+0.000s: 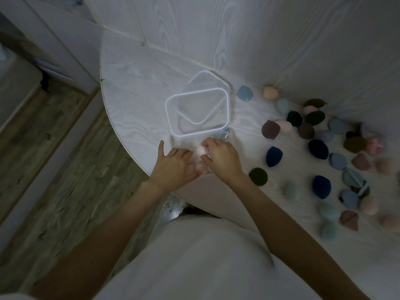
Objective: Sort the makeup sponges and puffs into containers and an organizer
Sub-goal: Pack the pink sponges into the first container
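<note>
Two clear plastic containers (pixel 198 111) stacked askew near the rounded edge of the white wood-grain table (pixel 134 83), the upper one open-topped, presumably set within easy reach for filling. Just below the containers, toward the table edge, both hands close together over pale pink sponges (pixel 200 150). Left hand (pixel 173 164) lying over the spot with thumb splayed outward and fingers loosely bent; whether pinching anything, cannot tell, since blur and the fingers themselves hide the contact. Right hand (pixel 220 155) with fingers curled down round a pale pink sponge, apparently gripping it for a lift into the containers. A small clear cup-like piece (pixel 223 135) just beside the containers' near corner, partly hidden behind the right hand. Well to the right of the containers, a scatter of unsorted sponges and puffs (pixel 324 148) in dark blue, light blue, green, mauve, peach and pink, spread flat and mostly apart, likely so each colour and shape reads at a glance. By the look of it, sorting barely begun: containers apparently holding nothing yet.
</note>
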Available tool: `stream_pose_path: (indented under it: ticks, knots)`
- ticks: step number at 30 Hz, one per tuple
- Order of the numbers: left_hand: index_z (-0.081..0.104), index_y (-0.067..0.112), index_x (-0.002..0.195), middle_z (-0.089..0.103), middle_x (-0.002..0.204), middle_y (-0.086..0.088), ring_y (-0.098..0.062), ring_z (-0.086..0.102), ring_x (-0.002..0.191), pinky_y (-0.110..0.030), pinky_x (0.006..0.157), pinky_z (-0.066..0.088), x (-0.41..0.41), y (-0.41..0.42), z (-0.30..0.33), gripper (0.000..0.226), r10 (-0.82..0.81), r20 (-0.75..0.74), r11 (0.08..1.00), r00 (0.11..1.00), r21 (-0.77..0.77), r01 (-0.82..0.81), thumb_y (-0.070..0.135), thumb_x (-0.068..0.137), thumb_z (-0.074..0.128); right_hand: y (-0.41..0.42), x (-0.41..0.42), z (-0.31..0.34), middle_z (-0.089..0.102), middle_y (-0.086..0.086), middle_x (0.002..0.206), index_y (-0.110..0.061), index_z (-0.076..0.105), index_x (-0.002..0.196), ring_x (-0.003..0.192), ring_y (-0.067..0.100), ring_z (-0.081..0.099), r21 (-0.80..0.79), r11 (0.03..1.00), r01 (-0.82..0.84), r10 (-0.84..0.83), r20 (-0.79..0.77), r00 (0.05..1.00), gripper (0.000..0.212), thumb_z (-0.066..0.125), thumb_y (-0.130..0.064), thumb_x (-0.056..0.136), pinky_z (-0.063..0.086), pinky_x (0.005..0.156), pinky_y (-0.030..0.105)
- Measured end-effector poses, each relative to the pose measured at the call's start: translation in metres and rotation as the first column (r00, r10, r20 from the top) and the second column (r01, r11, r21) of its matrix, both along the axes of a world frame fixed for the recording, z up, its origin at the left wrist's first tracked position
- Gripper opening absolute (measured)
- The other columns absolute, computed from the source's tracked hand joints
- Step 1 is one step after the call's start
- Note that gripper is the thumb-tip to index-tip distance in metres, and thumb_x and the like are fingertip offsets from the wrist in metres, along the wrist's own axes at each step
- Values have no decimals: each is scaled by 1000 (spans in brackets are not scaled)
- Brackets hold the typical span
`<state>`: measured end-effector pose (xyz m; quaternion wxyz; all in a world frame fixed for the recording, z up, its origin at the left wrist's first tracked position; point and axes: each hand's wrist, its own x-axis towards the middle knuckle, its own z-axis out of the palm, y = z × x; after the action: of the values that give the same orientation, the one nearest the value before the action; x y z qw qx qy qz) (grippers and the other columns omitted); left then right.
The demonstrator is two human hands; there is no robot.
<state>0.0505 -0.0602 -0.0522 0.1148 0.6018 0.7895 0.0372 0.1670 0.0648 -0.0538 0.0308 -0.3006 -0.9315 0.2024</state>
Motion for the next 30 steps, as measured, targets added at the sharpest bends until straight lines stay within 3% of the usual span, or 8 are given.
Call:
stream_pose_path:
  ticks: [2,5,12,16,18,20,25,30]
  knots:
    - [50,16,130,53,133,3,-16,45,126,-61,109,1,0,-1,5,90,13,24,994,1000,-107,-10,76,69,23,-2,-7,-6,64,8,98,-11,59,101,88,26,59,39,999,-21,19,44,999,24,63,-26,83,42,81,35]
    - [33,20,141,40,143,6,-13,30,134,-60,110,-7,-1,-1,5,89,-27,-2,980,1000,-195,26,75,73,42,-5,-12,-12,65,8,94,-12,61,98,88,26,59,63,998,-3,-2,71,997,23,61,-27,81,38,83,35]
    - [27,28,143,37,143,5,-20,28,134,-59,110,-5,3,3,4,80,-15,35,977,999,-212,22,63,76,54,-1,-2,-7,71,8,91,-11,67,100,87,24,61,-124,992,11,-12,-10,1000,27,62,-30,82,44,83,35]
    - [38,23,137,44,136,1,-26,35,128,-53,111,9,4,3,1,78,7,97,990,995,-140,7,58,72,62,15,25,6,69,6,91,-10,67,101,84,20,60,-117,992,45,-67,-187,980,18,61,-15,84,48,74,32]
    - [50,15,129,54,126,-7,-32,46,116,-40,103,27,6,4,-1,75,-4,175,1000,985,-24,8,48,66,73,34,45,12,68,6,90,-9,67,98,82,18,59,-106,979,176,-201,-303,932,16,60,-6,84,46,72,27]
    - [57,8,121,60,116,-11,-34,52,106,-28,93,31,10,6,-2,71,-3,233,998,972,57,-11,38,60,81,60,65,14,67,7,94,-9,66,99,86,19,59,-73,951,300,-307,-319,897,18,58,-3,84,46,74,26]
    - [54,12,125,57,120,-7,-29,46,113,-28,91,37,24,24,-1,73,5,256,999,967,44,-16,41,63,79,128,94,6,64,15,112,-7,61,111,101,32,54,148,923,356,-343,-107,933,30,52,3,84,45,87,41]
    - [55,14,124,59,118,-6,-30,49,110,-37,86,44,35,48,-2,74,-16,214,1000,977,9,14,48,62,77,170,102,-10,53,18,131,-8,44,134,112,37,47,203,945,255,-292,178,940,50,51,3,86,36,93,43]
